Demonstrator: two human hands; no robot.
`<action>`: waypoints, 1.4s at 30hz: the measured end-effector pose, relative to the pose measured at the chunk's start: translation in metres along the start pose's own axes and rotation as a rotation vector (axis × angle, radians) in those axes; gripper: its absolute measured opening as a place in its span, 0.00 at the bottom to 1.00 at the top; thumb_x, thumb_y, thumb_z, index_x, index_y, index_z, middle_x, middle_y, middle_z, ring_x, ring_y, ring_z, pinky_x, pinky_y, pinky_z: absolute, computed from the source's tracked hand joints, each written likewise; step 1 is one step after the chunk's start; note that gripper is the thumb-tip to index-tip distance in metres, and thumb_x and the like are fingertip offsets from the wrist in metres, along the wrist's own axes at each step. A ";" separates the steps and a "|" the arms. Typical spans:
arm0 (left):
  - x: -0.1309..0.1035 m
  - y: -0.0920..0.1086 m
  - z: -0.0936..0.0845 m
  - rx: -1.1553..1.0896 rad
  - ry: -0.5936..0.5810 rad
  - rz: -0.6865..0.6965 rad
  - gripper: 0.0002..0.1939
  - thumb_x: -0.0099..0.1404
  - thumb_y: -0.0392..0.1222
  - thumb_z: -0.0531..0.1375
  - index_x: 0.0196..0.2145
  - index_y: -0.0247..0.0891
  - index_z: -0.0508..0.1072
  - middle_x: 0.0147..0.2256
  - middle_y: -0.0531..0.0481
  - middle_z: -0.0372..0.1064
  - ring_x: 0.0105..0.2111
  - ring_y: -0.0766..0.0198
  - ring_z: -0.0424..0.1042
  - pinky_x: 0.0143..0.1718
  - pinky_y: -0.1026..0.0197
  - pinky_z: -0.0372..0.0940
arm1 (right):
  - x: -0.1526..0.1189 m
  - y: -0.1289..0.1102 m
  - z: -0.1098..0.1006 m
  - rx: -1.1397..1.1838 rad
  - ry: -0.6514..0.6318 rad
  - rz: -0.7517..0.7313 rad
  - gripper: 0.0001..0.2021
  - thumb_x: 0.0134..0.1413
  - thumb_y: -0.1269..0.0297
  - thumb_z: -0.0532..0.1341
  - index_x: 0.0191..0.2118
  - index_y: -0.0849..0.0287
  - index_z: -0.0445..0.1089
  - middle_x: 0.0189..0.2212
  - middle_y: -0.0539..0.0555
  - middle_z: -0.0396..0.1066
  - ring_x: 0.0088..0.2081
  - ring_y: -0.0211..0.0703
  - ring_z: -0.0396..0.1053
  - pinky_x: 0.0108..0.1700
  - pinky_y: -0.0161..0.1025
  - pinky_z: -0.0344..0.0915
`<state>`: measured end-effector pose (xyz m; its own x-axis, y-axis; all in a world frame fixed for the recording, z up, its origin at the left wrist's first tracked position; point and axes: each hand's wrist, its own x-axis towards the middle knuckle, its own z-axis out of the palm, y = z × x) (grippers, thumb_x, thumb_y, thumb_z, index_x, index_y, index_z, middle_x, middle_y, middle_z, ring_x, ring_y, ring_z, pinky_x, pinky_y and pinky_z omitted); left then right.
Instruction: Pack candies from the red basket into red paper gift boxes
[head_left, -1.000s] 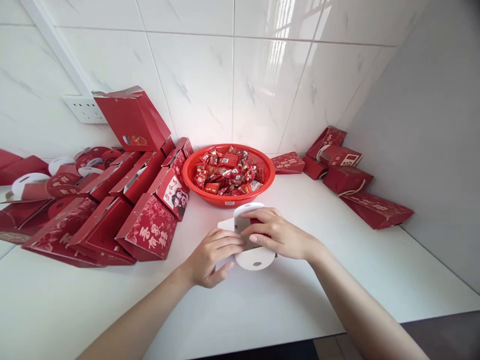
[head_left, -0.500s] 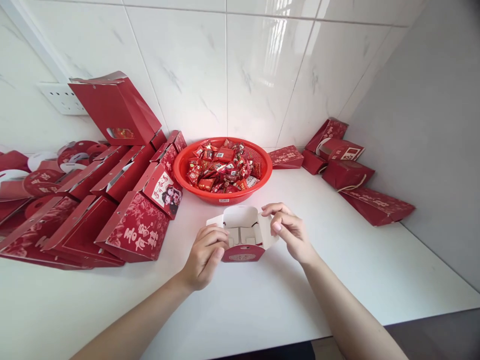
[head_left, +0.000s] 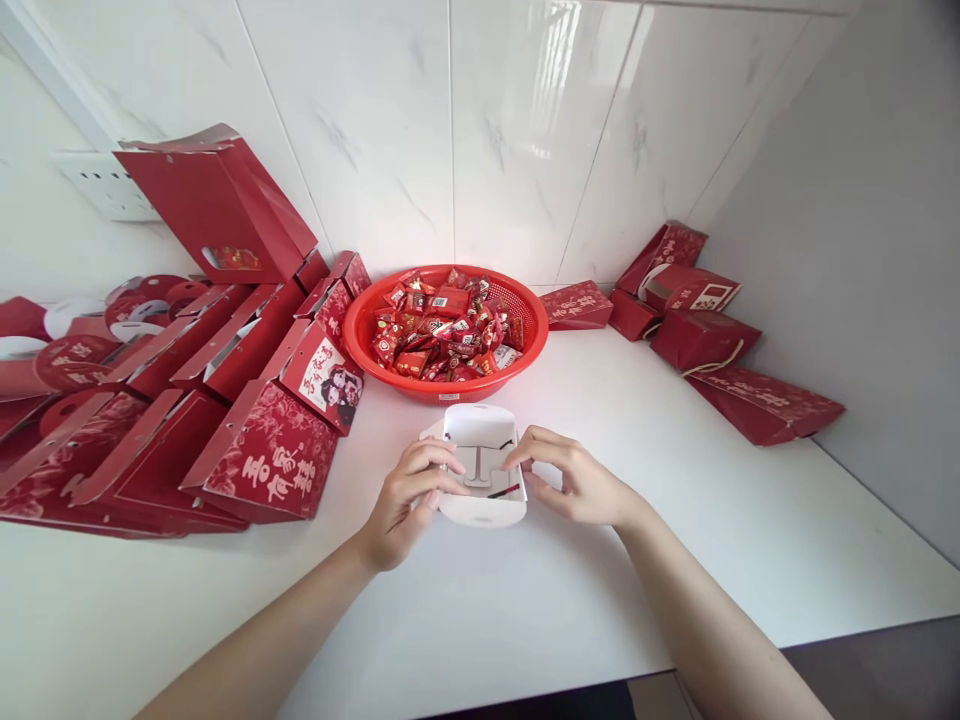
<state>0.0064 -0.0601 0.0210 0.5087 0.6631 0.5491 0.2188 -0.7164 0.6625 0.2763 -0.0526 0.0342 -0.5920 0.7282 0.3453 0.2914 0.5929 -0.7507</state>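
Note:
A small open box (head_left: 484,510) stands on the white table, its white inside facing up and its near flap folded outward. My left hand (head_left: 409,500) grips the box's left side, fingertips over the rim. On the right side, my right hand (head_left: 574,475) pinches the wall, with fingers reaching inside. Dark slots or strips show near the box's right inner corners. Just behind the box sits a red plastic basket (head_left: 360,360) filled with red-wrapped candies (head_left: 450,330).
Many red gift boxes (head_left: 262,455) crowd the left side, a large one (head_left: 225,215) resting on top. More red boxes (head_left: 705,340) lie at the right by the grey wall. A tiled wall (head_left: 390,130) stands behind.
The box's near flap, red face upright before, now lies folded outward, showing white. My right hand has moved left and down onto the right wall, and the right flap no longer sticks out.

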 end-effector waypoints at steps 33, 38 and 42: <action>0.003 -0.004 0.002 0.570 0.195 0.256 0.06 0.59 0.40 0.68 0.29 0.42 0.73 0.26 0.55 0.73 0.36 0.61 0.74 0.47 0.54 0.64 | 0.004 0.039 0.000 0.562 0.013 0.520 0.21 0.58 0.59 0.60 0.55 0.58 0.61 0.43 0.57 0.73 0.43 0.46 0.71 0.48 0.47 0.66; 0.002 -0.004 0.003 0.550 0.176 0.238 0.06 0.59 0.40 0.68 0.30 0.42 0.73 0.26 0.55 0.73 0.37 0.60 0.73 0.45 0.53 0.65 | 0.005 0.038 0.018 0.541 0.074 0.472 0.29 0.49 0.63 0.66 0.57 0.57 0.59 0.48 0.58 0.71 0.44 0.47 0.70 0.46 0.45 0.67; 0.002 -0.003 0.003 0.562 0.181 0.249 0.06 0.59 0.39 0.68 0.30 0.42 0.73 0.27 0.55 0.73 0.36 0.61 0.73 0.46 0.54 0.64 | 0.006 0.038 0.030 0.539 0.061 0.462 0.21 0.50 0.63 0.64 0.50 0.59 0.64 0.39 0.55 0.73 0.37 0.44 0.70 0.38 0.41 0.67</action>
<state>0.0090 -0.0568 0.0188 0.4631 0.4528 0.7619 0.5399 -0.8259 0.1627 0.2613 -0.0356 -0.0088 -0.4500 0.8913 -0.0565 0.0809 -0.0223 -0.9965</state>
